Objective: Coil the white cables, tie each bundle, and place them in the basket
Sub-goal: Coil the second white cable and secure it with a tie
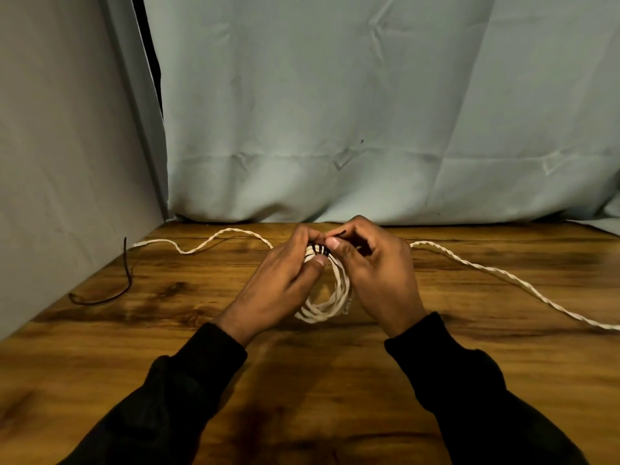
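Nearest the camera, two dark sleeves reach over the wooden surface (pixel 335 380) to a coiled bundle (pixel 327 305) of white twisted cable, held just above or on the wood between the hands. The left hand (pixel 278 283) pinches the top of the coil, thumb pressed on the strands, while the right hand (pixel 375 280) has its fingers curled round the end of a thin black tie (pixel 320 249) already wound several turns round the strands. The cable looks light, soft and springy, so the loops will likely spread unless gripped at the bound spot. Beyond the hands, loose white cable (pixel 503 276) trails right and left across the surface. A spare black tie (pixel 124 283) lies far left, near the grey cloth backdrop (pixel 369 112). No basket is in view.
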